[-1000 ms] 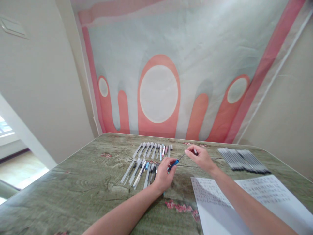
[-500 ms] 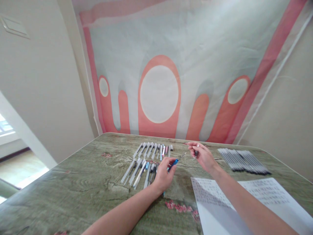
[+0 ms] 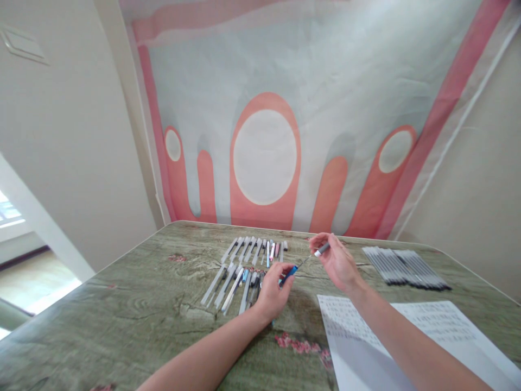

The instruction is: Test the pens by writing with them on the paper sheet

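Note:
My left hand [image 3: 272, 290] is closed around a blue pen [image 3: 290, 272] whose thin tip points up and to the right. My right hand [image 3: 336, 262] hovers just beyond that tip and pinches a small grey and white pen part [image 3: 321, 250] between thumb and fingers. Both hands hang a little above the green wood-patterned table [image 3: 142, 309]. Left of my left hand lie two rows of pens and pen parts [image 3: 244, 266].
A bundle of dark pen refills [image 3: 405, 266] lies at the right back of the table. White sheets with writing [image 3: 407, 336] lie at the front right. A pink and grey cloth [image 3: 264, 136] hangs on the wall behind the table.
My right hand has lifted slightly and turned the small pen part so that it now sticks out toward the blue pen's tip. My left hand has stayed in place.

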Demonstrator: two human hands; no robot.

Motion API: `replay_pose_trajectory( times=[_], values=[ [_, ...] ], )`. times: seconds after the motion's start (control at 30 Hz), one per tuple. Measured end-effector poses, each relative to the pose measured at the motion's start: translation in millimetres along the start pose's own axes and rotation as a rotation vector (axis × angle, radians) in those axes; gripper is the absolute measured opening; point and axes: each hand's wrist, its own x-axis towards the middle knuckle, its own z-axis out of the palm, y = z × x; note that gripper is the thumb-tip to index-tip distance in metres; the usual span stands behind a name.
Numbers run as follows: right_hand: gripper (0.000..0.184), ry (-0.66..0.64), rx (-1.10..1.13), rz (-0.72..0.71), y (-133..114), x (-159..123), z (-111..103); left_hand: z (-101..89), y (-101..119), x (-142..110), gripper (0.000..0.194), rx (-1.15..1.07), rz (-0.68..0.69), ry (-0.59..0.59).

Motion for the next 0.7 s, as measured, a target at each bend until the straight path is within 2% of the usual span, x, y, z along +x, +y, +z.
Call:
replay_pose_trajectory(
  times=[0.47, 0.7],
  values=[
    [0.028, -0.086, 0.22, 0.049, 5.1, -1.9, 1.8, 1.2, 0.8, 0.2, 0.022, 0.037, 0.031, -0.011],
    [0.029, -0.075, 0.127, 0.016, 3.9, -3.0, 1.1, 0.2, 1.4, -0.1, 0.024, 0.048, 0.028, -0.017]
  ],
)
